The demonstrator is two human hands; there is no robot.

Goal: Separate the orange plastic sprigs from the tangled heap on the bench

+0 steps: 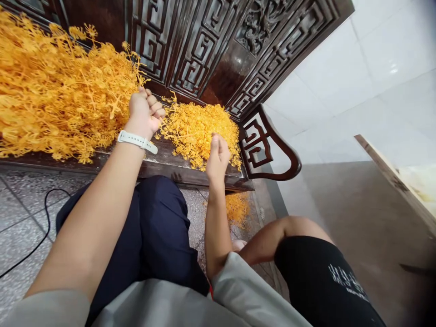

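Note:
My left hand (147, 111), with a pale watch strap (136, 141) on the wrist, is closed in a fist between two yellow-orange piles. A thin yellow plastic flower stem (135, 67) with small sprigs sticks up out of it. Over the smaller heap of yellow plastic sprigs (194, 125) is my right hand (218, 156), its thumb and fingers pinched together; whatever lies between them is hidden. The larger pile of branching yellow stems (61, 95) rises to the left of my left hand.
Both piles lie on a dark carved wooden bench (160, 156) with a lattice back and a curved armrest (294, 163). More yellow sprigs (237, 209) lie on the floor below. Another person's leg in black shorts (320, 268) is at my right. A black cable (47, 218) crosses the floor.

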